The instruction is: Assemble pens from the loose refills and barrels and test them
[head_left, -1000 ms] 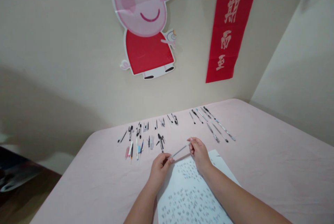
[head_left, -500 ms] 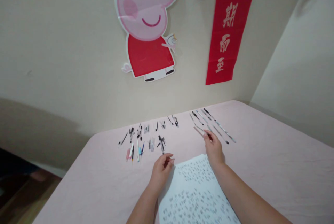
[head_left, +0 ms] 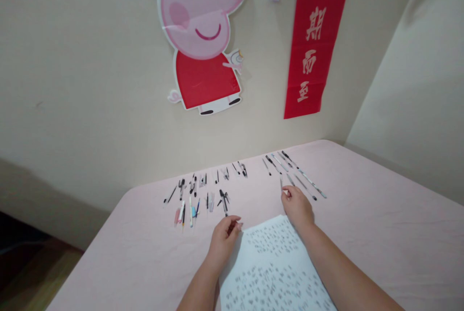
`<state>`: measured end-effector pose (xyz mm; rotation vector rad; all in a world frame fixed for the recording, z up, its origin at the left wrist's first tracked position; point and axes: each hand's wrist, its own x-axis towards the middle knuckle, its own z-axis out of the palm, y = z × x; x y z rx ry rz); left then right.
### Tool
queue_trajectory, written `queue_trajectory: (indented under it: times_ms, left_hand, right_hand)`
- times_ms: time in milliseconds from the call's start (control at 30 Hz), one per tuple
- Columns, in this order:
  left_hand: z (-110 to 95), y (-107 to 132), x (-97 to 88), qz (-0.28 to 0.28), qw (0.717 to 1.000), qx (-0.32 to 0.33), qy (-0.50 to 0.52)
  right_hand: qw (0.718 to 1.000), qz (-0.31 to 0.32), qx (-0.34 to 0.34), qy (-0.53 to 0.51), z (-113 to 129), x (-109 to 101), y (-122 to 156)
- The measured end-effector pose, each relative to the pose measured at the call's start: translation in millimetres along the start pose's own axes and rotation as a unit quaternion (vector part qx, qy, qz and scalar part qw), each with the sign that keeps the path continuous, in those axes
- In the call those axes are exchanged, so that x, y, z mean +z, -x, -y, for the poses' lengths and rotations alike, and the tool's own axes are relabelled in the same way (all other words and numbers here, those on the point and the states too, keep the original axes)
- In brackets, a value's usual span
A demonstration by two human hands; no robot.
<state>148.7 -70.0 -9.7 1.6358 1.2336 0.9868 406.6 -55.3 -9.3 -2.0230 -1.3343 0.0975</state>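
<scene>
My right hand [head_left: 297, 206] is closed, pinching a thin pen [head_left: 282, 183] that points up and away from me, above the far right corner of a handwritten sheet of paper [head_left: 270, 265]. At the sheet's far left corner rests my left hand [head_left: 225, 236]. Its fingers are loosely curled, a small gap shows between thumb and forefinger, and I see nothing in it. Just beyond the left hand lie black pen parts [head_left: 224, 199]. Past the right hand, several assembled pens [head_left: 308, 183] lie slanted side by side.
Groups of loose pen parts [head_left: 195, 185] lie along the far left of the pink-covered table [head_left: 119, 253]. Nearer are coloured parts [head_left: 191, 212]. Behind rises a wall with a cartoon pig cutout [head_left: 208, 76] and a red banner [head_left: 310, 59].
My right hand has turned the pen from pointing left to nearly straight away from me. The left hand has stayed in place. The view has shifted slightly.
</scene>
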Motion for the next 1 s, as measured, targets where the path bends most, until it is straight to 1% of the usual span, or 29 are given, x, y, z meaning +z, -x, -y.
queue_trajectory:
  times_ms: [167, 300, 500, 767, 1000]
  left_hand:
    - [3.4, -0.7, 0.3, 0.001, 1.000, 0.012, -0.018]
    - [4.5, -0.8, 0.2, 0.003, 0.999, 0.019, -0.041]
    - [0.6, -1.0, -0.3, 0.003, 0.999, 0.012, -0.041]
    - [5.1, -0.9, 0.5, 0.000, 0.999, 0.006, -0.037]
    - [-0.3, 0.9, -1.5, 0.003, 0.999, 0.013, -0.051]
  right_hand:
    - [0.989, 0.054, -0.051, 0.131, 6.3, -0.7, 2.5]
    - [0.978, 0.085, -0.049, 0.186, 7.6, -1.4, 2.2]
    - [0.975, 0.096, -0.042, 0.196, 0.6, -4.0, -2.1]
    - [0.976, 0.083, -0.032, 0.199, -7.8, -7.6, -7.3]
    - [0.974, 0.074, -0.045, 0.207, -11.2, -8.3, -8.3]
